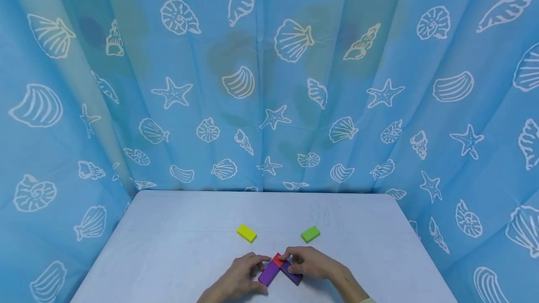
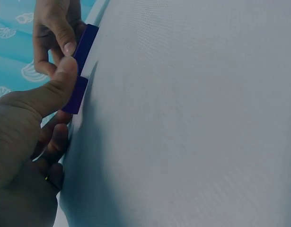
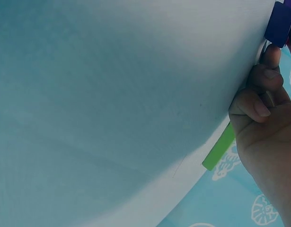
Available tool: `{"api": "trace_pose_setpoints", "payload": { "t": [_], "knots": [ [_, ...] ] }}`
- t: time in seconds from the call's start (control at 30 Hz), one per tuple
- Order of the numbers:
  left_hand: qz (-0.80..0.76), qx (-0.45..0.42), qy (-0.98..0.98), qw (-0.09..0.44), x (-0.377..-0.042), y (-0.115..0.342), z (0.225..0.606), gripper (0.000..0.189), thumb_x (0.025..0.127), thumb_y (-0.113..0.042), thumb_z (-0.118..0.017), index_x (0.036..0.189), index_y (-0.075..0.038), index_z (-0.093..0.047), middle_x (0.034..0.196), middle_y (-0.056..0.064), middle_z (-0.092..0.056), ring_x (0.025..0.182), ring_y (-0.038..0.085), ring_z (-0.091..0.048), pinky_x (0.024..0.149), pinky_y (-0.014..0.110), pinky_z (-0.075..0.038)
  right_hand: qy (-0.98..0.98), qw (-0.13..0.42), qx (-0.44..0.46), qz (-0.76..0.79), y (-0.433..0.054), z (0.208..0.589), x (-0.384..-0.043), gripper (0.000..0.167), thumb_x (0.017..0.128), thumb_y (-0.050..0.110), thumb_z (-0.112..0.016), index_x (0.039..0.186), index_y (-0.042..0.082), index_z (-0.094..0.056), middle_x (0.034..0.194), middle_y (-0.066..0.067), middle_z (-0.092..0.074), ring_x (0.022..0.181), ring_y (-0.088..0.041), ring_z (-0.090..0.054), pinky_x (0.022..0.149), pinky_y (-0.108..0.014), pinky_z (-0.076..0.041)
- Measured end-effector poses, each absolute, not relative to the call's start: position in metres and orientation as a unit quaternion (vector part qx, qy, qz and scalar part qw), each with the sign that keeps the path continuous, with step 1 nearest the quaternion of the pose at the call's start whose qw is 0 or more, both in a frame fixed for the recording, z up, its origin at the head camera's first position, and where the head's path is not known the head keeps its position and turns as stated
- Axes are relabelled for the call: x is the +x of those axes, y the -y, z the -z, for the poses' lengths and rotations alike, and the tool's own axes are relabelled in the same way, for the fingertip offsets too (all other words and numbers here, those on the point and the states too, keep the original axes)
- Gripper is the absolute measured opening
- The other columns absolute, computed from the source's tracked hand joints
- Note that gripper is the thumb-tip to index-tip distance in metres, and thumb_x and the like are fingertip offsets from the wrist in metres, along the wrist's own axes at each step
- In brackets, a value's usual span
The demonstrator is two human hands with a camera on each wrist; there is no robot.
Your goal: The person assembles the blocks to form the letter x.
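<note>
Near the table's front edge, my left hand (image 1: 242, 276) grips a purple block (image 1: 269, 273), thumb at its near end and forefinger toward its far end. My right hand (image 1: 311, 263) pinches a dark purple block (image 1: 291, 274), with its forefinger at a small red block (image 1: 277, 259). The two purple blocks slant toward each other like a roof, their far ends meeting by the red one. In the left wrist view the purple block (image 2: 76, 97) sits below the left thumb. The right wrist view shows the dark block's end (image 3: 279, 24) beyond the fingertips.
Farther back on the white table (image 1: 181, 228) lie a yellow block (image 1: 246, 233) at left and a green block (image 1: 310, 234) at right. A blue curtain (image 1: 261, 144) with white shell prints hangs behind and along both sides of the table.
</note>
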State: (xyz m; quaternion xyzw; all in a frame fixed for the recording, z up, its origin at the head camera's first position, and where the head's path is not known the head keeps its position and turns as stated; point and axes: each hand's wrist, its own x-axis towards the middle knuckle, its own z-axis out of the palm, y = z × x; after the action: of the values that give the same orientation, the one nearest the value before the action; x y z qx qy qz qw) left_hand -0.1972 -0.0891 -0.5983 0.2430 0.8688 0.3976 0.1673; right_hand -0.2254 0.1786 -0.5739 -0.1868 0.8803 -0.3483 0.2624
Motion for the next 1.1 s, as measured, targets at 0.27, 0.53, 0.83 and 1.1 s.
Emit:
{"api": "trace_pose_setpoints", "payload": {
  "t": [0.27, 0.53, 0.83, 1.1],
  "knots": [
    [-0.348, 0.256, -0.889, 0.151, -0.1974, 0.086, 0.6013, 0.067, 0.077, -0.046, -0.082, 0.139, -0.034, -0.059, 0.103, -0.018, -0.054, 0.082, 0.002, -0.047, 0.079, 0.032, -0.032, -0.878, 0.27, -0.181, 0.352, -0.1789, 0.576, -0.2251, 0.021, 0.094, 0.022, -0.07, 0.11, 0.036, -0.069, 0.09, 0.005, -0.061, 0.078, -0.015, -0.055, 0.068, -0.032, -0.043],
    [-0.35, 0.246, -0.89, 0.154, -0.1964, 0.0854, 0.6, 0.07, 0.078, -0.046, -0.081, 0.142, -0.033, -0.057, 0.103, -0.018, -0.053, 0.084, 0.003, -0.045, 0.077, 0.03, -0.033, -0.883, 0.267, -0.178, 0.342, -0.1785, 0.5743, -0.2254, 0.021, 0.094, 0.023, -0.07, 0.11, 0.037, -0.069, 0.09, 0.005, -0.061, 0.079, -0.015, -0.055, 0.069, -0.033, -0.043],
    [-0.321, 0.264, -0.9, 0.131, -0.1959, 0.083, 0.5971, 0.07, 0.077, -0.043, -0.083, 0.14, -0.019, -0.061, 0.103, -0.016, -0.054, 0.081, 0.001, -0.044, 0.08, 0.029, -0.033, -0.879, 0.269, -0.183, 0.349, -0.1785, 0.5732, -0.2261, 0.02, 0.094, 0.023, -0.07, 0.111, 0.034, -0.07, 0.089, 0.005, -0.06, 0.077, -0.015, -0.054, 0.067, -0.032, -0.041],
    [-0.317, 0.256, -0.902, 0.142, -0.196, 0.0823, 0.5971, 0.071, 0.078, -0.046, -0.082, 0.14, -0.021, -0.06, 0.103, -0.017, -0.053, 0.081, 0.001, -0.043, 0.079, 0.03, -0.032, -0.877, 0.271, -0.185, 0.35, -0.1779, 0.5733, -0.2266, 0.02, 0.094, 0.022, -0.07, 0.111, 0.034, -0.07, 0.089, 0.004, -0.06, 0.077, -0.015, -0.053, 0.067, -0.032, -0.041]
  ]
}}
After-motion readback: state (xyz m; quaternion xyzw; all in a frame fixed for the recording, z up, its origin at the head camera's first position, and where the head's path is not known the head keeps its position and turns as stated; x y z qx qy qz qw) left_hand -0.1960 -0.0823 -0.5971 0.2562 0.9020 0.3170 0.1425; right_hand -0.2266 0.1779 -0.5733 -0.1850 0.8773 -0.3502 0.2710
